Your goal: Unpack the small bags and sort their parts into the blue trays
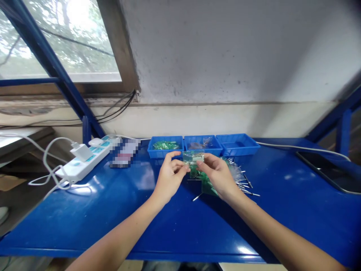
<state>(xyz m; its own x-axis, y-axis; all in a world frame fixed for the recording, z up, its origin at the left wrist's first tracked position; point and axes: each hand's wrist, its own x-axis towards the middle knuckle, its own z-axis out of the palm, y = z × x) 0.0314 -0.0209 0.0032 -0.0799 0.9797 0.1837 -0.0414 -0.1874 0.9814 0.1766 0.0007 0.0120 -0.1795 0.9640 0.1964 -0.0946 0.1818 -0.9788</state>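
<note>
Between my two hands, above the blue table, is a small clear plastic bag (193,158) with a green tint. My left hand (172,174) pinches its left side between thumb and fingers. On the right edge, my right hand (217,174) grips the same bag with thumb and forefinger. What the bag contains, if anything, is too small to make out. Under and behind my right hand lies a pile of green plastic bags (208,185) and thin metal rods (248,188), partly hidden by that hand. One loose rod (197,197) lies left of the pile.
Three blue trays line the back: the left tray (158,153) has green bags, the middle tray (210,151) has clear bags, the right tray (239,151) shows a bare bottom. A white power strip (84,165) and a blurred item (125,153) lie left; a black phone (328,169) lies right.
</note>
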